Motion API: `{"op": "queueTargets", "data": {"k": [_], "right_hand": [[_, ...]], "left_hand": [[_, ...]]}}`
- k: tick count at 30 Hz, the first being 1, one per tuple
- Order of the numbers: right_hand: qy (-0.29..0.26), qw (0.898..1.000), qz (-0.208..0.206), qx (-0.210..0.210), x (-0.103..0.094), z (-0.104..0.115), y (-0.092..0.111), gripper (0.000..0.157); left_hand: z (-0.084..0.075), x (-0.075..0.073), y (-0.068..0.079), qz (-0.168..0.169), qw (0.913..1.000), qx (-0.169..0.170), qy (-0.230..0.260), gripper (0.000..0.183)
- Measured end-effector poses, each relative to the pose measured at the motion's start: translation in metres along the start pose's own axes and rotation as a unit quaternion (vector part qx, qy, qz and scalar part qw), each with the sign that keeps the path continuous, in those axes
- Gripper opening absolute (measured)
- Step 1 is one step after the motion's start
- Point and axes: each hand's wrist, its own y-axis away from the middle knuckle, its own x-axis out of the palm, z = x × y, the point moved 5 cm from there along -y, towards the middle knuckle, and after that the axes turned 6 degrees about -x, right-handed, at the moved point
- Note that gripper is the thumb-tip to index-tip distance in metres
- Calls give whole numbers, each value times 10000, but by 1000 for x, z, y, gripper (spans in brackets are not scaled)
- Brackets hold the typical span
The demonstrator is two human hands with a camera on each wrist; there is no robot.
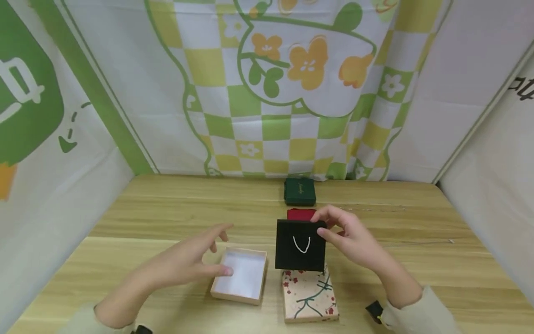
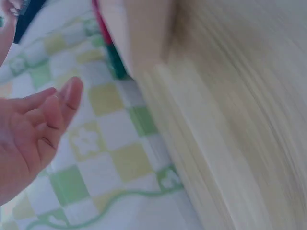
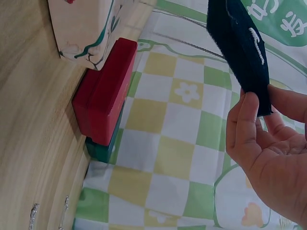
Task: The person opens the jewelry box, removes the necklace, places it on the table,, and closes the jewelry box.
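Note:
My right hand [image 1: 352, 239] pinches a flat black square pad [image 1: 292, 257] by its upper right corner, thumb in front and fingers behind. A small white cord loop shows on the pad's face. In the right wrist view the pad [image 3: 237, 43] is seen nearly edge-on, raised off the table. My left hand [image 1: 183, 260] is spread, its thumb over the edge of an open cream box [image 1: 263, 278] with a white inside. Nothing is in this hand. Below the pad lies a cream box part with a floral print [image 1: 308, 299], its far end hidden behind the pad.
A red box [image 1: 301, 214] stands behind the pad, partly hidden, with a dark green box [image 1: 300, 192] farther back. Thin silvery chains [image 1: 371, 208] lie on the table [image 1: 175, 204] at the right. A patterned curtain [image 1: 275, 130] hangs at the back edge.

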Motion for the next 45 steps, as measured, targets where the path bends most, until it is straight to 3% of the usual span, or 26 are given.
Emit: {"op": "queueTargets", "data": {"k": [2, 6, 12, 15, 18, 21, 23, 26, 28, 34, 39, 41, 45], "right_hand": [[14, 10000, -9, -20, -1, 1, 0, 16], [-36, 10000, 48, 17, 1, 2, 0, 16], [-91, 9999, 142, 37, 9, 2, 0, 15], [-151, 9997, 149, 83, 12, 2, 1, 15], [-109, 9999, 80, 79, 15, 1, 3, 17], [225, 9993, -60, -289, 18, 5, 4, 24], [700, 9946, -148, -752, 21, 10, 6, 27], [1643, 9742, -237, -1530, 27, 19, 10, 30], [2251, 9570, -244, -1814, 33, 23, 12, 31], [3486, 9133, -190, -2097, 44, 31, 17, 31], [4120, 8732, -378, -2576, 52, 40, 19, 26], [4233, 8653, -438, -2647, 55, 41, 20, 26], [4362, 8588, -459, -2647, 61, 40, 20, 25]], "left_hand": [[-13, 3, -8, -143, 9992, 255, 282, 75], [-30, 22, -27, -64, 9918, 496, 1179, 57], [-40, 48, -50, -51, 9684, 231, 2482, 49], [-44, 51, -55, -134, 9625, 185, 2703, 37], [-46, 51, -57, -183, 9628, 228, 2687, 26], [-45, 50, -58, -199, 9634, 196, 2664, 23], [-43, 50, -59, -200, 9637, 117, 2661, 22], [-41, 49, -59, -197, 9631, -13, 2684, 21], [-40, 49, -59, -186, 9617, -83, 2735, 22], [-37, 51, -59, -75, 9521, -217, 3050, 31], [-34, 53, -59, -10, 9431, -395, 3301, 32], [-34, 52, -59, 11, 9419, -411, 3332, 33], [-34, 52, -59, 97, 9426, -337, 3322, 33]]}}
